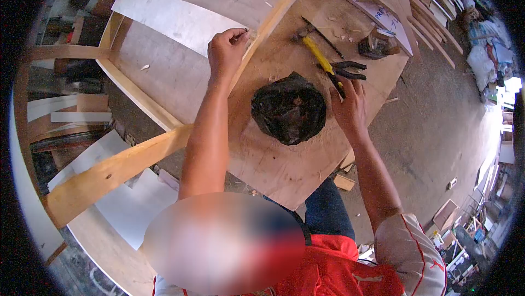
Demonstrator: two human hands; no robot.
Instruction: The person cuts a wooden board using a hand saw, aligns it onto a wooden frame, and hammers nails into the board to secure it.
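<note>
My left hand [226, 52] is closed in a pinch beside the raised wooden frame rail [262, 22], by the end of a white strip [175, 17]. Whatever its fingertips hold is too small to name. My right hand [350, 104] has its fingers around the black grip end of a yellow-handled hammer [317, 54]. Black-handled pliers [350, 70] lie just above that hand, across the hammer's handle. Between my hands, a crumpled black plastic bag [289, 109] sits open on the plywood sheet [273, 167].
A dark pointed tool [324, 38] lies beyond the hammer. Near the sheet's right edge is a clear bag [379, 44]. A marked board [372, 9] and long wood strips [432, 30] lie at the upper right. A wooden beam [117, 173] crosses the lower left.
</note>
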